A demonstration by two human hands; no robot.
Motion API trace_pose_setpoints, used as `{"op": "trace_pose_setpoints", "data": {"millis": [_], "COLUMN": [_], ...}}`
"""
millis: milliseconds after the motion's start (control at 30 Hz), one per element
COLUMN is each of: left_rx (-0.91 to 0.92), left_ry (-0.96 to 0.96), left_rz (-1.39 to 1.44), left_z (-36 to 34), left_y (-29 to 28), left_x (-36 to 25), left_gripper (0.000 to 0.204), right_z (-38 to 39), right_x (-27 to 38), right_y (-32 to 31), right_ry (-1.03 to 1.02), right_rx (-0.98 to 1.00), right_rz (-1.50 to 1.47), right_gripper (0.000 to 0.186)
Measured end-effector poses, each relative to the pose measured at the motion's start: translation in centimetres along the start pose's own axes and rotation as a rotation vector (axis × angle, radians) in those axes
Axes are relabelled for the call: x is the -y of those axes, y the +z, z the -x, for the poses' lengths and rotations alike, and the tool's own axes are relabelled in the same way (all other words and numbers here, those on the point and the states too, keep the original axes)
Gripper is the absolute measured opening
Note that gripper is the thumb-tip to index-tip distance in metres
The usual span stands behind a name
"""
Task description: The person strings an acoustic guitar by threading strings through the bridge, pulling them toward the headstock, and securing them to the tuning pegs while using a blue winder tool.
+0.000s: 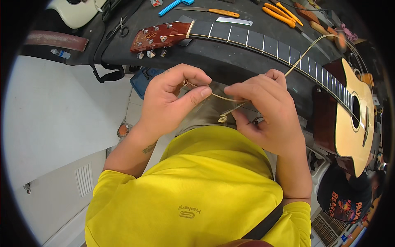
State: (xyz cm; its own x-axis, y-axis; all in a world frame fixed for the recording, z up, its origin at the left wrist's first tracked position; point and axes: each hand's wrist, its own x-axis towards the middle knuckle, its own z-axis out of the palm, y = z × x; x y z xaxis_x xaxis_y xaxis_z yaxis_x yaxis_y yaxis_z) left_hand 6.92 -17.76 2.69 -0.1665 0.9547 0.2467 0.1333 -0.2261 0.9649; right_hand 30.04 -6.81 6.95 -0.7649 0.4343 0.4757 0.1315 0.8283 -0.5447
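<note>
- Both hands pinch one guitar string (224, 99): left hand (166, 101) grips its curled end, right hand (263, 113) the run beside it.
- Thin, springy wire (likely kinks easily); best held near the curl.
- Beyond, the string arcs toward the acoustic guitar (349, 119) on the dark workbench (230, 57).

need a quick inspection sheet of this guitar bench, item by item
surface: dark padded bench top, rounded front edge.
job's things: acoustic guitar lies flat on it, headstock to the left; a thin brass-coloured string runs between both hands and up toward the guitar body.
clutter: scissors, blue tool, orange-handled tool, orange pliers, metal ruler behind the neck.
grippers: left hand pinches the string's coiled end; right hand fingers pinch it further along.
cables: nothing seen.
surroundings: a second, pale guitar body top left; tiled floor below; another person's dark printed shirt lower right.
</note>
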Motion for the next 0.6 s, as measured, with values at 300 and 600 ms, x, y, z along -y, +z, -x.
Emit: {"op": "trace_pose_setpoints", "data": {"millis": [300,600], "left_rx": [-0.063,-0.053], "left_ry": [-0.075,0.048], "left_rz": [0.04,-0.028], "left_z": [-0.3,-0.1], "left_y": [-0.8,-2.2], "left_x": [-0.2,-0.4], "left_gripper": [0.016,0.016], "right_z": [0.8,-0.4], "right_x": [-0.8,-3.4], "right_y": [-1.9,-6.9], "right_ry": [-0.136,-0.014], "right_rx": [-0.173,-0.275], "right_rz": [0.18,0.383], "right_gripper": [0.039,0.033]}}
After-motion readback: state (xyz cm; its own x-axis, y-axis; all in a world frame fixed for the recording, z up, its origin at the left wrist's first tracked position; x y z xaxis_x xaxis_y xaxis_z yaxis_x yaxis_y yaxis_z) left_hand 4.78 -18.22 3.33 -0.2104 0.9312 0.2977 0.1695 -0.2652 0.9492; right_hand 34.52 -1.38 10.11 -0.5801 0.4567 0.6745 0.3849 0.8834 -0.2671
